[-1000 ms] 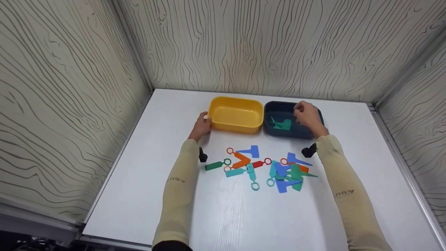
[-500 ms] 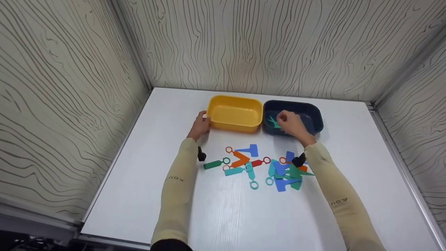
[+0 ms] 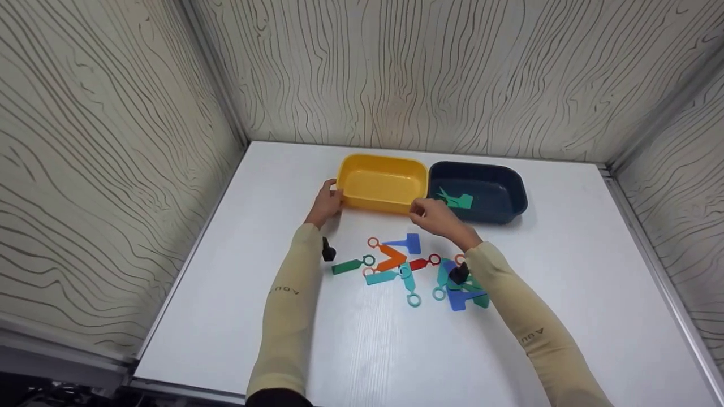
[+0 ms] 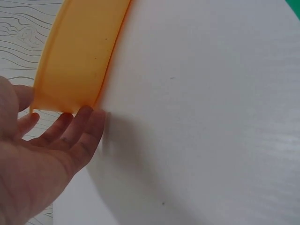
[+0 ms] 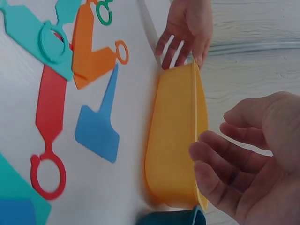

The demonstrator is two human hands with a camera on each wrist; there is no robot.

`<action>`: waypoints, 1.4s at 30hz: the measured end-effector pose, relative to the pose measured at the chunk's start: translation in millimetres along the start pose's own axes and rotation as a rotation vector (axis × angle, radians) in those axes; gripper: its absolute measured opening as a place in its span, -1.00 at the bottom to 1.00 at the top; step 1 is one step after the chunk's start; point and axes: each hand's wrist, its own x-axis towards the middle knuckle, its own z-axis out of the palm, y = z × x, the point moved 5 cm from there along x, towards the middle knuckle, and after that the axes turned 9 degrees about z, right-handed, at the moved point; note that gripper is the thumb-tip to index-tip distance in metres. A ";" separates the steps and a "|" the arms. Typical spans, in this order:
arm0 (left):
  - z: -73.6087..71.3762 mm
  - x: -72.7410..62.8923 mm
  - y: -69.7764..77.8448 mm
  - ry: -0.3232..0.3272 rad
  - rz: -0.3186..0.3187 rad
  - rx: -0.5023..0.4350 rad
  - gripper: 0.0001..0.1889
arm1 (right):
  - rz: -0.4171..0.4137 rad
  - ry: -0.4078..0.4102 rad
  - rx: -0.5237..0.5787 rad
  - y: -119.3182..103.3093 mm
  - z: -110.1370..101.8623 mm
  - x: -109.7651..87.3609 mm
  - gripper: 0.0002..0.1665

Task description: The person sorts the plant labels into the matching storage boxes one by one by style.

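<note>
My left hand rests its fingers against the left end of the yellow bin; in the left wrist view fingertips touch the end wall, with the thumb at the rim. My right hand is over the near right corner of the yellow bin, fingers loosely bent and nothing between them in the right wrist view. Green T-shaped plant labels lie in the dark blue bin. In front lie a blue T-shaped label, a red ring-ended tag and orange ring-ended tags.
A dark green ring-ended tag and turquoise ring-ended tags lie in the middle of the white table. A mixed pile with blue labels is partly under the right forearm. Patterned panels stand behind and at the sides.
My right hand has moved left, from over the dark blue bin to the yellow bin's near right corner, uncovering the green labels. The left hand has stayed at the yellow bin.
</note>
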 end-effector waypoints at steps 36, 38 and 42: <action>1.5 2.3 -3.9 0.002 -0.033 -0.042 -0.45 | 0.127 -0.253 -0.330 27.9 47.6 10.3 -0.46; 1.7 2.3 -3.2 -0.001 -0.036 -0.045 -0.45 | 0.164 -0.270 -0.331 30.3 46.6 10.7 -0.43; 1.6 2.0 -1.5 0.002 -0.033 -0.049 -0.45 | 0.209 -0.283 -0.312 32.6 44.0 11.1 -0.37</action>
